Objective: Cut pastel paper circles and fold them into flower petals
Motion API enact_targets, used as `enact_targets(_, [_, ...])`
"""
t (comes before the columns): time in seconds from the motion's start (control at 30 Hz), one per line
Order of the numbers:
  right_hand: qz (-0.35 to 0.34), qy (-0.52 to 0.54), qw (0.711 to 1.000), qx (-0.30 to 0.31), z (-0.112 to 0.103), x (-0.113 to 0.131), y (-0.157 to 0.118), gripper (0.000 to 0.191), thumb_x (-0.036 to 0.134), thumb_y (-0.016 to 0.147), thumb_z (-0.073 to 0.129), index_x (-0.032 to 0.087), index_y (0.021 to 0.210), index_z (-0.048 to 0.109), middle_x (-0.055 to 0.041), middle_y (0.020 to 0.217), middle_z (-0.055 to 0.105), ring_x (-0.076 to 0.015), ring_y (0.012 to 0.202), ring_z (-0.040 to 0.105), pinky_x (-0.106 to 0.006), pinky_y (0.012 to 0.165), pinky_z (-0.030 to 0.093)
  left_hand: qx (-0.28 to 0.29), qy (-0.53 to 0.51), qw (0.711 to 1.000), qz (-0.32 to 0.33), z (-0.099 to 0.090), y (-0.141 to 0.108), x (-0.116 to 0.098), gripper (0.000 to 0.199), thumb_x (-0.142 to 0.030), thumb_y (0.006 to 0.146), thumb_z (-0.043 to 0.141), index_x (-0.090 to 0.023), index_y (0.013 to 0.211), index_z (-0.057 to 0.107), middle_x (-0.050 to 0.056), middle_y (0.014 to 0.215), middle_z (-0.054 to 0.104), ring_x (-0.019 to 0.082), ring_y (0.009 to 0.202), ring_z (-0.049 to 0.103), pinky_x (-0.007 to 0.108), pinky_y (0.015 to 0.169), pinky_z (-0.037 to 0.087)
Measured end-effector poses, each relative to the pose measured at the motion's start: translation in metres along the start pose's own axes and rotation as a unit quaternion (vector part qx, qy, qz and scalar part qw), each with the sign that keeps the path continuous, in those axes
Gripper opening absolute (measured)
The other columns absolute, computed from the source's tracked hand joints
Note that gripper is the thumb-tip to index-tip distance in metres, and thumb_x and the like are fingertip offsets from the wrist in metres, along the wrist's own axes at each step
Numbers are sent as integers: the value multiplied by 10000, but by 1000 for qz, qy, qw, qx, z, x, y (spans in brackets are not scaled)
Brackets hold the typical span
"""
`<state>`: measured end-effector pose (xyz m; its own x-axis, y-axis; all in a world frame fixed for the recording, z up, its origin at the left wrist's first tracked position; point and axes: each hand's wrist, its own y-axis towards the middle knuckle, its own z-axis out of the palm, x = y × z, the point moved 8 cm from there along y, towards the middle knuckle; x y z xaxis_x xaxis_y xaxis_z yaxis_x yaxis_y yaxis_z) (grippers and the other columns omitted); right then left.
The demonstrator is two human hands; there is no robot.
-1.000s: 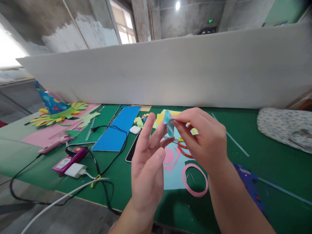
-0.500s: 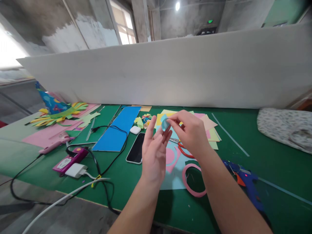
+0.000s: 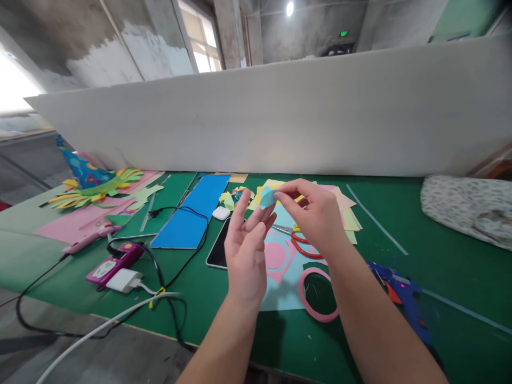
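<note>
A small light-blue paper piece is pinched between the thumb and finger of my right hand. My left hand is raised just left of it, palm up with fingers apart, its fingertips close behind the paper; whether they touch it I cannot tell. Below my hands lie red-handled scissors, a pink paper circle and a larger light-blue sheet. A pink ring rests near my right forearm. Small paper flowers are beyond my left hand.
On the left are a blue board, a phone, a purple power strip with cables and a decorated cone hat. A blue glue gun and a patterned cloth lie right. A white panel stands behind.
My left hand has moved slightly left and its fingers have shifted away from my right hand. The small blue paper has turned and shows a wider face.
</note>
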<state>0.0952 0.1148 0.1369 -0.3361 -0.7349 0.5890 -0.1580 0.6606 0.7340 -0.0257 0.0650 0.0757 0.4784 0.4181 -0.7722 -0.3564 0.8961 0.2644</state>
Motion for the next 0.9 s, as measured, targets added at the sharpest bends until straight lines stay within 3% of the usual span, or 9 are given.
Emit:
enact_targets(0.13, [52, 36, 998, -25, -4, -7, 0, 56, 202, 819, 640, 186, 775, 671, 22, 700, 679, -94, 576, 589, -212, 517, 470, -1, 6, 1000, 20, 1, -4, -2, 450, -174, 833, 618, -284, 1267, 574, 46, 1200, 690, 224, 1175, 608, 404, 1069, 420])
enact_targets(0.37, [110, 114, 987, -8, 2, -16, 0, 31, 203, 784, 667, 177, 788, 684, 21, 707, 688, -89, 595, 615, -195, 513, 503, 23, 25, 998, 51, 3, -6, -1, 470, -152, 833, 632, -322, 1268, 580, 25, 1458, 478, 245, 1272, 526, 393, 1094, 403])
enact_targets(0.67, [135, 184, 973, -8, 7, -17, -1, 35, 198, 756, 696, 176, 759, 668, 21, 689, 676, -89, 593, 620, -201, 527, 515, 43, 125, 986, 106, 15, -22, -5, 572, -147, 853, 613, -368, 1364, 485, -13, 1482, 446, 246, 1378, 391, 385, 1139, 339])
enact_targets(0.8, [153, 250, 956, -4, 10, -21, -2, 52, 199, 744, 710, 176, 762, 667, 30, 686, 672, -74, 564, 605, -198, 528, 515, 65, 174, 968, 169, 25, -28, -10, 605, -140, 867, 590, -371, 1404, 430, -38, 1512, 396, 236, 1412, 327, 368, 1158, 307])
enact_targets(0.9, [168, 305, 937, -5, 11, -27, -2, 65, 205, 734, 724, 182, 766, 671, 40, 683, 669, -64, 548, 587, -200, 535, 518, 74, 177, 965, 181, 26, -28, -9, 612, -143, 886, 559, -371, 1428, 387, -30, 1504, 410, 223, 1419, 314, 374, 1165, 292])
